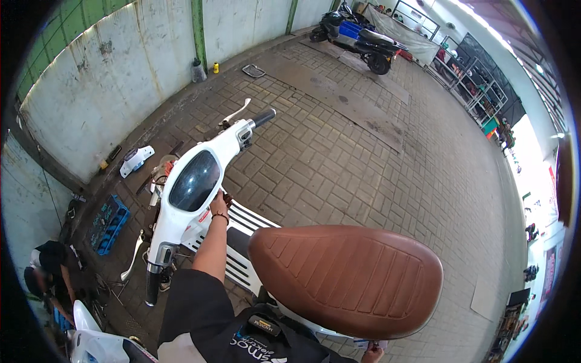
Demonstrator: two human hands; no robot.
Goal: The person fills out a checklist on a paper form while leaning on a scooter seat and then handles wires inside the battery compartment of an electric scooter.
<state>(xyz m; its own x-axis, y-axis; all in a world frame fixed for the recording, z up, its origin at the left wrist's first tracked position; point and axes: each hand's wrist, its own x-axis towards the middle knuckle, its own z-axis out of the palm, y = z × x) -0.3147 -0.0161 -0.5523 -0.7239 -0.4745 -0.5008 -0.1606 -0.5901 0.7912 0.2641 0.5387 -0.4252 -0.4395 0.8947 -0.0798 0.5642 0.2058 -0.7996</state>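
Note:
A white scooter stands before me, with a brown ribbed seat (348, 278) and a dark oval dash panel (195, 180) in its white handlebar cowl (225, 144). My left hand (219, 206) reaches in just below the cowl, a bracelet on its wrist. Its fingers look curled beside a small dark part, and the cowl's edge hides some of them. Low in the picture, my right hand (373, 353) is at the scooter's side under the seat's edge. The fingers there seem closed at a small pale piece, too small to name.
A blue crate (114, 225) and a white body panel (137, 161) lie left of the scooter. Another person (53, 272) bends beside a second white scooter (100, 346) at lower left. A black scooter (357, 37) is parked far off, with metal shelves (478, 91) to its right.

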